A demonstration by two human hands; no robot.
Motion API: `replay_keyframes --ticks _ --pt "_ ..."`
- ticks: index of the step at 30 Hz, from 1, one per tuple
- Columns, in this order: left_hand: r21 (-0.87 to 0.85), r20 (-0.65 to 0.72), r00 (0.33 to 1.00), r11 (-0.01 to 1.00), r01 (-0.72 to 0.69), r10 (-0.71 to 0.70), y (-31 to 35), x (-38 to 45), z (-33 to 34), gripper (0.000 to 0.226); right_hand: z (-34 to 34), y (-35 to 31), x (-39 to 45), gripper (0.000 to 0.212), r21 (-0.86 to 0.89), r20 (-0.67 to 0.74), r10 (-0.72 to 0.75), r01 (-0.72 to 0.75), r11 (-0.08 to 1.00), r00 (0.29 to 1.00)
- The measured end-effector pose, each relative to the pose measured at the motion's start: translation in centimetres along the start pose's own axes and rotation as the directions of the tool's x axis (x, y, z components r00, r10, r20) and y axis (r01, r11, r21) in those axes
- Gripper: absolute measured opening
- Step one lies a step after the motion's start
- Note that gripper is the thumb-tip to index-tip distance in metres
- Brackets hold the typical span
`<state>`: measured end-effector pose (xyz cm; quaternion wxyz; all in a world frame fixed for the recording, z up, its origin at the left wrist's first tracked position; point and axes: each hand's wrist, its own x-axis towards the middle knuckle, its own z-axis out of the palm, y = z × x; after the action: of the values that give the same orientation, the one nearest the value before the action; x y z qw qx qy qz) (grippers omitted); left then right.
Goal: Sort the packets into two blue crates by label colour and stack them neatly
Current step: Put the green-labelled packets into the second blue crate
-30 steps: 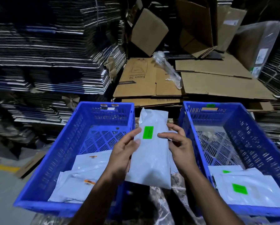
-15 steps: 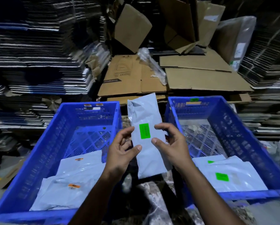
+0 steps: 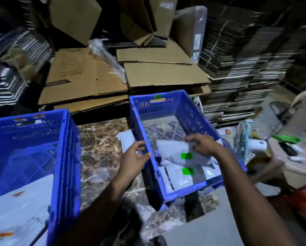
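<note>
Behind, flattened cardboard [image 3: 159, 75] is stacked. Left blue crate [image 3: 60, 157] holds orange-labelled packets [image 3: 19, 206]; right blue crate [image 3: 168, 107] holds green-labelled packets [image 3: 177, 176]. Right hand [image 3: 200, 145] grips a green-labelled packet [image 3: 173, 153] inside the right crate, above that stack. Left hand [image 3: 134, 157] sits at the crate's left wall, fingers loosely curled, holding nothing.

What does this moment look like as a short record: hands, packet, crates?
right hand: holds green-label packet inside right crate
left hand: holds nothing, fingers loosely curled at that crate's left wall
below it: another green-label packet
left crate: orange-label packets
outside crates: white packet on marble top
</note>
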<state>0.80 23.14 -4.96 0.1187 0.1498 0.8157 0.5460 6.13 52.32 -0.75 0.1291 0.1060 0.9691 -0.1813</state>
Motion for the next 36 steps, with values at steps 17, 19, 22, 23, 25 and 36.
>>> replay_keyframes --ticks 17,19,22,23,25,36 --pt "0.037 0.008 1.000 0.999 0.020 -0.020 -1.4 0.5 0.6 0.035 3.1 -0.9 1.1 0.036 -0.115 0.278 0.079 -0.049 0.992 0.957" --pt "-0.026 -0.078 0.989 0.992 0.124 -0.126 -2.6 0.6 0.2 0.030 3.6 -0.1 1.0 0.031 -0.092 0.071 0.031 -0.024 0.995 0.997" --pt "-0.092 -0.151 0.925 0.937 0.337 -0.347 -7.4 2.1 -0.2 0.038 4.4 0.0 0.4 0.013 -0.076 0.072 0.030 -0.024 0.997 0.997" --pt "-0.098 -0.157 0.901 0.914 0.393 -0.405 -10.3 3.1 -0.1 0.045 4.8 -0.1 0.2 0.012 -0.113 0.079 0.036 -0.027 0.993 0.996" --pt "-0.026 -0.190 0.849 0.867 0.498 -0.493 -13.6 4.8 0.2 0.048 5.1 -0.2 -0.4 0.020 -0.155 0.032 0.037 -0.031 0.987 0.999" --pt "0.195 -0.137 0.802 0.778 0.597 -0.581 -11.7 6.1 0.1 0.042 5.2 -4.0 -4.8 0.028 0.145 -0.499 -0.068 0.160 0.976 0.864"
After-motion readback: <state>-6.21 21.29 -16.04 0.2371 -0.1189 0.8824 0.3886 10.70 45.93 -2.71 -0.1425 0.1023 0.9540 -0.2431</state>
